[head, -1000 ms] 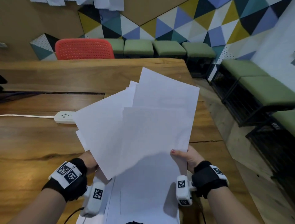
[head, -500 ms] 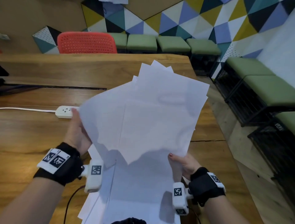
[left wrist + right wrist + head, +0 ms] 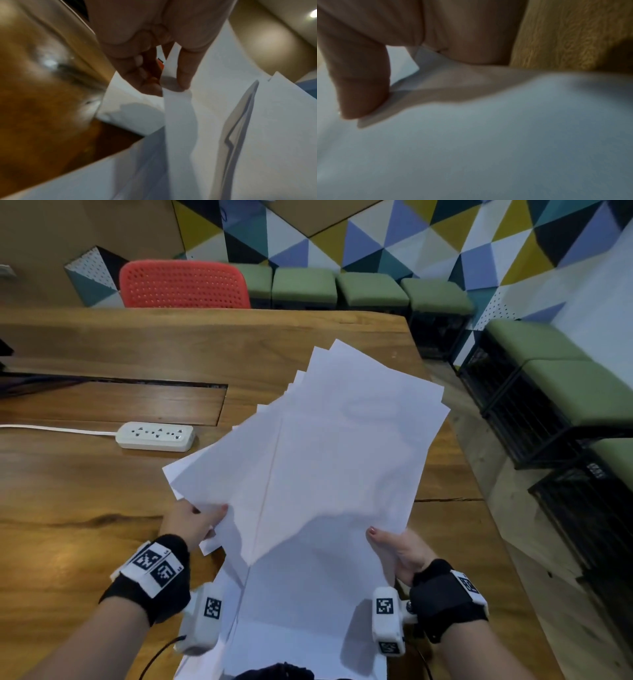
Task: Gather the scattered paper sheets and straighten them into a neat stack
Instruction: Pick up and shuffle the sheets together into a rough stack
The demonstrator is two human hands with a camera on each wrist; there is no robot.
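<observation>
Head view: I see both hands clamped on the fanned paper sheets (image 3: 329, 460), left hand (image 3: 191, 520) pinching the left edge, right hand (image 3: 399, 553) the lower right corner, above the worktop (image 3: 85, 508).

A wooden table (image 3: 102, 542) fills the left and centre of the head view. A white power strip (image 3: 156, 436) lies on it at centre left, its cord running off the left edge. Loose sheets (image 3: 301, 628) lie on it at bottom centre.
</observation>
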